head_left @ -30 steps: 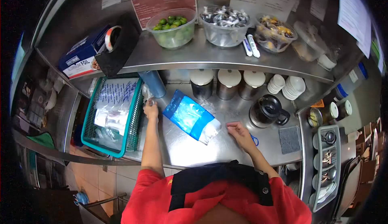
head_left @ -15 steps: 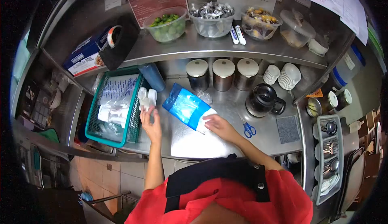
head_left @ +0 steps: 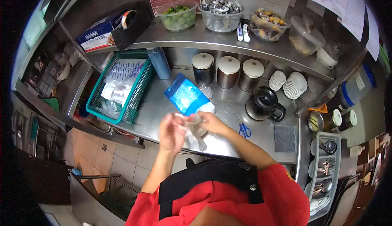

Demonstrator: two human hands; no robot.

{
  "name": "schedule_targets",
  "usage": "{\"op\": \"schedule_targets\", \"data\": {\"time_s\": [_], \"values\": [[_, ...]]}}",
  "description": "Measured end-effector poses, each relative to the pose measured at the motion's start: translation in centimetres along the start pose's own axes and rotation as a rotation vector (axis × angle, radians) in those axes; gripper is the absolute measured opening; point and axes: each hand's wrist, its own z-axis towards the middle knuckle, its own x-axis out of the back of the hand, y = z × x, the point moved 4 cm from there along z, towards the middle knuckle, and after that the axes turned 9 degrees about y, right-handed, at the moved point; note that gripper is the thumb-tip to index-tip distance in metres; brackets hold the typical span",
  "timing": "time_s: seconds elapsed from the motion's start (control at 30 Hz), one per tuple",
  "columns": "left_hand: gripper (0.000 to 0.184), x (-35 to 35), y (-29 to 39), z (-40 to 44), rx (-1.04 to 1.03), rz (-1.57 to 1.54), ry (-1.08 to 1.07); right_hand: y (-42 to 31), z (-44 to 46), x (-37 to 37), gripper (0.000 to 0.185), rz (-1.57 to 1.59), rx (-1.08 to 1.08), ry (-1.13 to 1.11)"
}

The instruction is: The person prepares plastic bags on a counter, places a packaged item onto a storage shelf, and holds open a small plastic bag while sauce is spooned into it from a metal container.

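Both hands are close together over the counter's front edge, with a whitish, see-through plastic bag (head_left: 195,139) between them. My left hand (head_left: 172,133) has its fingers bent round the left side of the bag, blurred by motion. On the right side, my right hand (head_left: 210,123) pinches the bag's top. White shapes show inside the bag, too blurred to make out. Just behind the hands lies a blue and white packet (head_left: 185,96) on the steel counter. Blue-handled scissors (head_left: 245,130) rest to the right of my right hand.
A green basket (head_left: 132,99) with packets stands at the left, beside a blue cylinder (head_left: 159,64). Three lidded canisters (head_left: 228,72) line the back. A coffee pot (head_left: 263,103), stacked white cups (head_left: 295,86) and a grey cloth (head_left: 285,138) are on the right. A shelf (head_left: 196,45) overhangs the counter.
My left hand has brought the plastic bag from beside the basket toward the body. My right hand has left the blue packet and now grips the bag. The view has shifted.
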Motion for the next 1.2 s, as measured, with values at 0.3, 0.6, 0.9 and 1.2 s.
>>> {"op": "schedule_targets", "data": {"time_s": [0.3,0.6,0.9,1.2], "values": [[0.046,1.6,4.1,1.6,-0.626,1.26,0.151,-4.4,-4.4,13.6,0.021,0.19,-0.195,0.444],[0.006,-3.6,-5.7,2.3,-0.312,1.203,-0.752,-10.2,-6.7,10.2,0.028,0.073,-0.165,0.405],[0.021,0.9,-2.2,3.6,-0.349,1.064,-0.58,-8.8,-10.8,9.5,0.012,-0.687,-0.032,0.783],[0.025,3.1,-1.8,2.3,-0.52,1.215,-0.53,-7.8,-10.8,7.3,0.017,0.493,-0.391,0.846]]}}
